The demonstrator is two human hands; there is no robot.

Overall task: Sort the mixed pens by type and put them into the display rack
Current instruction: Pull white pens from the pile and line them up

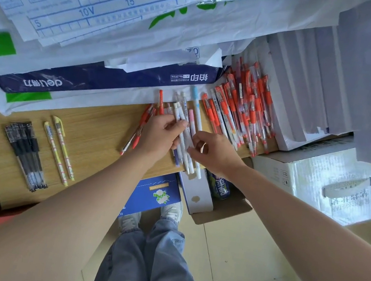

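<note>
On the wooden shelf (97, 130), my left hand (159, 133) grips a bundle of white pens (184, 151) whose ends stick out past the shelf's front edge. My right hand (214, 152) pinches one of those white pens from the right. A few red pens (138, 130) lie under and left of my left hand. A large heap of red pens (243, 108) fills the shelf's right end. Two yellow pens (60, 149) and a row of black pens (26, 153) lie sorted at the left.
Packs of paper in blue and white wrapping (106, 80) are stacked behind the pens. Grey-edged stacks (323, 89) stand at the right. Below the shelf are an open cardboard box (222, 210), a blue box (153, 194) and a white carton (334, 185). My legs stand on the tiled floor.
</note>
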